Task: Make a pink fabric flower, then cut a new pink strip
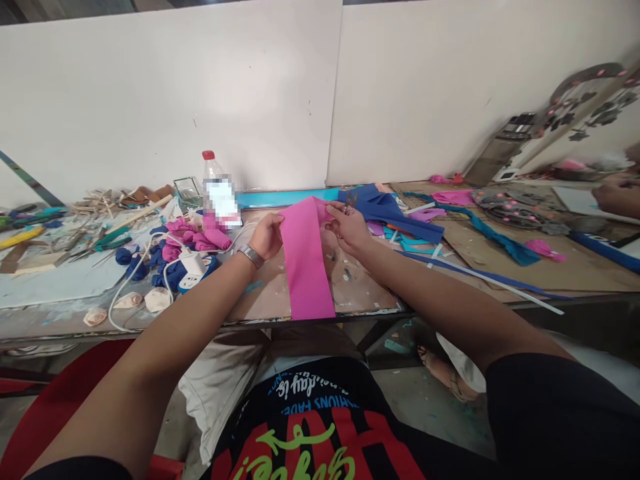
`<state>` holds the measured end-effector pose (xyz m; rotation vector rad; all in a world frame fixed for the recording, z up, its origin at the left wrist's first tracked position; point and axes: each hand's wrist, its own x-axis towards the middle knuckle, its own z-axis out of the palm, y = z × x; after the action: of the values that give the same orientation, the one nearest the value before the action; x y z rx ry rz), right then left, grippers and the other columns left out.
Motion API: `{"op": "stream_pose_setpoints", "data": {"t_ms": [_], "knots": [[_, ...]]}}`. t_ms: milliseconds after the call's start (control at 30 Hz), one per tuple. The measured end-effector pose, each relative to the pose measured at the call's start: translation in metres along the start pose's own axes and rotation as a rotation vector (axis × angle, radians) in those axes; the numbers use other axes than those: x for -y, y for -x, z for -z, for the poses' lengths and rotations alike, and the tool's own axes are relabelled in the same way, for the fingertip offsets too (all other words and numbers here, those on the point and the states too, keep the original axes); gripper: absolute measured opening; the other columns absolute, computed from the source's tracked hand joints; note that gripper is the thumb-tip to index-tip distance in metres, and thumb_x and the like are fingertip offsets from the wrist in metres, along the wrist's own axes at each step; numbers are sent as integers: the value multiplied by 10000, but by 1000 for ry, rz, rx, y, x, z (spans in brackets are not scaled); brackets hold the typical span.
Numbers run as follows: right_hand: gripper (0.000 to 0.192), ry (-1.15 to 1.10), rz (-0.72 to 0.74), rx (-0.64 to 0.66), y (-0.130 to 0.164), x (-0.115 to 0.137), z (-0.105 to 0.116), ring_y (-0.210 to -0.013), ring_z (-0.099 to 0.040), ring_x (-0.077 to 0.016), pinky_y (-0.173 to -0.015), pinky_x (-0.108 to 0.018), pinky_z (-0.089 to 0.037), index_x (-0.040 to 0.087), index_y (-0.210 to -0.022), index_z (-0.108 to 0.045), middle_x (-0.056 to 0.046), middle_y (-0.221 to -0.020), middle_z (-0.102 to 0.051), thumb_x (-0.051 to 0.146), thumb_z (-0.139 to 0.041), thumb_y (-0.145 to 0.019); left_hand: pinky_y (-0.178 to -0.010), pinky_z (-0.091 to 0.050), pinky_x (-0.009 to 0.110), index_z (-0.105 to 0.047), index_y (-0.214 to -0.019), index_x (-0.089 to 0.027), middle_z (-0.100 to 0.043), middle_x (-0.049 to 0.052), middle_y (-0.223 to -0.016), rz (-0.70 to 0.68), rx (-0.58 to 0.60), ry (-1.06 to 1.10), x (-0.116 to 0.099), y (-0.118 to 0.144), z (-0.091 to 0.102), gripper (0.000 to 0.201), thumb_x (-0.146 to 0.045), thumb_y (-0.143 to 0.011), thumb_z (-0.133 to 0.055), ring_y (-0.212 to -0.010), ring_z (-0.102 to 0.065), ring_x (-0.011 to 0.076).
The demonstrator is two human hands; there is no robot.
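A long strip of pink fabric (307, 267) hangs between my hands, folded over at its top, its lower end reaching the table's front edge. My left hand (267, 237) pinches the strip's upper left edge between thumb and fingers. At the upper right, my right hand (347, 227) grips the folded-back part of the same strip. A small dark metal tool (351, 201) shows just above the right fingers; its kind and whether the hand holds it cannot be made out. Blue fabric (385, 212) lies just beyond my right hand.
To the left are rolled magenta fabric pieces (193, 235), a power strip (193, 281) with a white cable, and a red-capped bottle (209, 167). Fabric scraps and a long white strip (500, 285) lie right. Another person's hand (617, 197) is at far right. A white panel (165, 100) stands behind.
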<state>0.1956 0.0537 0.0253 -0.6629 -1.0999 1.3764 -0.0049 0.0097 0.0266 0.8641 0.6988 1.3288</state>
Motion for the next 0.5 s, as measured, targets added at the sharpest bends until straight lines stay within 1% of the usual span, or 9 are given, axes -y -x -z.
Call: {"op": "stream_pose_setpoints", "data": {"t_ms": [67,133,167,233,333,367,400,467,500], "knots": [[298,23,57,-84,-2,2,0,-597,-548,-76,-588,-220,-517,201,-890,-634,48,-730,-630,304,-851,-714,-745,-510,363,-671,-817,-162,-713,68,-765,-26,26,30,-2,0,0,206,-292,-666,-622,-829,-691,270],[269,43,114,-134,-2,5,0,-610,-549,-76,-586,-213,-514,204,-866,-623,46,-742,-619,304,-835,-733,-770,-510,371,-679,-839,-159,-728,72,-779,-37,12,46,-4,0,0,214,-290,-685,-609,-866,-696,285],[262,49,135,-138,-2,6,0,-586,-532,-71,-570,-209,-503,207,-864,-619,51,-723,-605,313,-827,-744,-783,-512,374,-682,-844,-159,-733,72,-782,-37,7,51,-4,0,-1,212,-289,-696,-603,-881,-699,290],[274,52,145,-97,1,7,0,-493,-448,-52,-498,-198,-443,215,-885,-619,72,-656,-562,340,-822,-751,-801,-520,378,-690,-852,-159,-740,68,-791,-37,15,57,-5,0,-1,211,-295,-714,-607,-897,-705,292],[346,68,84,53,8,5,-3,-401,-283,-26,-398,-196,-279,224,-953,-630,98,-602,-541,373,-837,-719,-813,-535,375,-700,-893,-152,-755,70,-846,-68,62,61,-4,3,-4,250,-355,-746,-681,-896,-715,281],[376,84,49,111,10,4,-5,-407,-300,-27,-401,-200,-270,223,-972,-635,86,-634,-582,383,-844,-702,-819,-539,377,-703,-924,-149,-760,78,-875,-69,84,54,-3,4,-5,297,-392,-754,-716,-900,-718,279],[407,90,14,161,13,2,-7,-434,-365,-40,-421,-204,-301,218,-980,-641,67,-666,-620,395,-853,-681,-823,-542,380,-703,-960,-147,-763,89,-900,-60,101,39,-2,4,-6,353,-430,-755,-749,-902,-720,279],[477,76,-40,251,16,-1,-11,-542,-519,-93,-499,-222,-404,202,-991,-649,38,-684,-654,393,-886,-623,-823,-544,383,-699,-1013,-138,-764,107,-918,-20,113,-8,-1,5,-6,433,-447,-730,-808,-891,-726,278],[497,71,-56,268,17,-1,-12,-588,-561,-112,-543,-236,-444,196,-996,-653,34,-682,-657,379,-898,-605,-815,-544,377,-697,-1014,-136,-764,106,-901,-17,100,-29,0,5,-6,436,-410,-705,-835,-871,-727,270]]}}
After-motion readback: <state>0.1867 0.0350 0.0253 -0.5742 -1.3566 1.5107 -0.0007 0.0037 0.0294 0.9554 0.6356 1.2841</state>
